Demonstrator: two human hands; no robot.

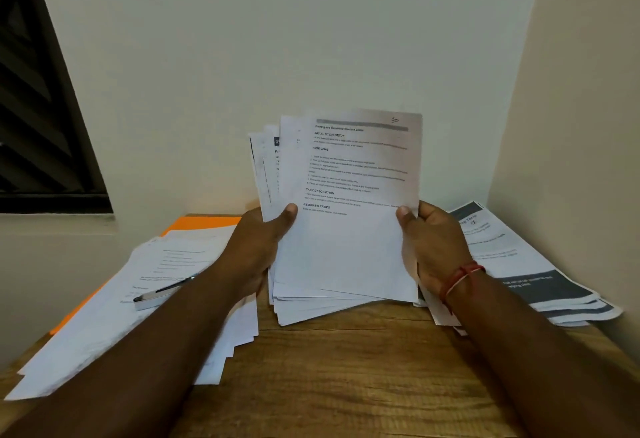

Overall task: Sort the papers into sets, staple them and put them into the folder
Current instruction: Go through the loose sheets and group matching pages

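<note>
I hold a fanned stack of printed papers [346,247] upright above the wooden table [346,368]. My left hand [256,250] grips the stack's left edge, thumb on the front. My right hand [433,247] pinches the right edge of the front sheet, thumb on its face. On the left lies a spread of loose sheets [138,316] over an orange folder [204,223]. A silver stapler [156,295] rests on those sheets. A second pile of papers with dark grey bands [526,271] lies at the right.
The table sits in a corner, with walls behind and at the right [571,126]. A dark louvred window [34,108] is at the upper left. Bare wood shows in the middle front between my forearms.
</note>
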